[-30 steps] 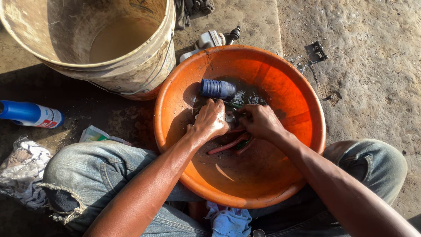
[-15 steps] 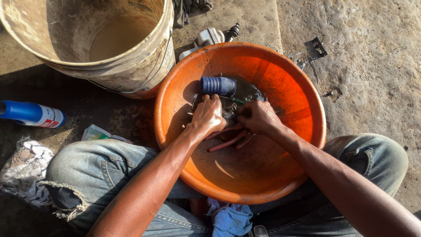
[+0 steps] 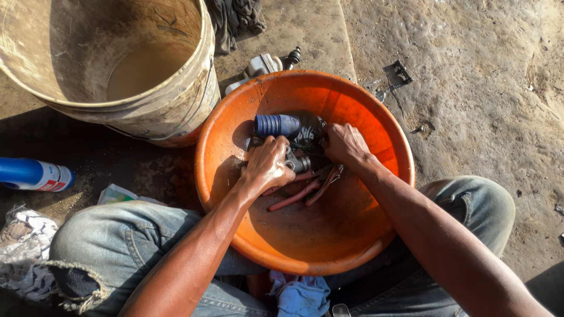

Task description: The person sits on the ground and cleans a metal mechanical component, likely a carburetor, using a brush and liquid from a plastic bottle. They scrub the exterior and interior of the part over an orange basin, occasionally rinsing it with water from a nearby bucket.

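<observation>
An orange plastic basin (image 3: 358, 111) sits between my knees, holding dark oily metal parts. My left hand (image 3: 267, 164) is closed over a grey metal part (image 3: 301, 162) in the basin's middle. My right hand (image 3: 345, 142) grips the dark parts just right of it, fingers curled. A blue ribbed cylinder (image 3: 277, 125) lies at the basin's far side, just beyond my left hand. Red-handled pliers (image 3: 305, 191) lie on the basin floor below both hands.
A dirty cream bucket (image 3: 117, 64) with murky water stands at the upper left, touching the basin. A blue bottle (image 3: 34, 175) lies at the left, white rags (image 3: 23, 246) beside my knee. A small white part (image 3: 264, 63) and a metal bracket (image 3: 397, 74) lie on the concrete beyond.
Both hands have shifted slightly toward the basin's far side over the metal parts; the view has moved a little, otherwise the scene is the same.
</observation>
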